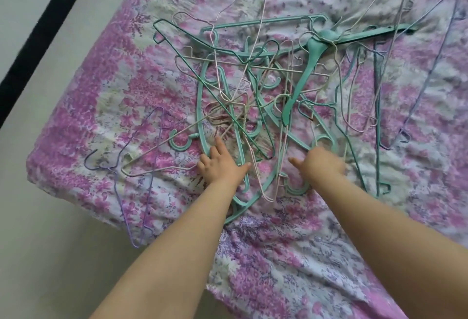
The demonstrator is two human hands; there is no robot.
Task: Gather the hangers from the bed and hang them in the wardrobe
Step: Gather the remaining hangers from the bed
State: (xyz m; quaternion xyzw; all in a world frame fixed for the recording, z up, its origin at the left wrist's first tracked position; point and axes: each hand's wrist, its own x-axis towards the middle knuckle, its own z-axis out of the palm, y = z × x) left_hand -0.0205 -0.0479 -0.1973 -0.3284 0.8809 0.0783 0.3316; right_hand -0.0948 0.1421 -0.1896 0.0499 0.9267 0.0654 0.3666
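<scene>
The tangled hangers (pixel 253 90) lie on the bed (pixel 278 255) straight ahead of both hands; the left hand (pixel 220 164), fingers spread, rests on the pile's near edge, the right hand (pixel 321 163), fingers blurred, reaches alongside, equally near

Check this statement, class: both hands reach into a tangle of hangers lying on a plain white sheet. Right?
Not quite. The head view shows both hands, left hand and right hand, reaching into the tangle of hangers, but the sheet is floral pink and purple, not plain white.
</scene>
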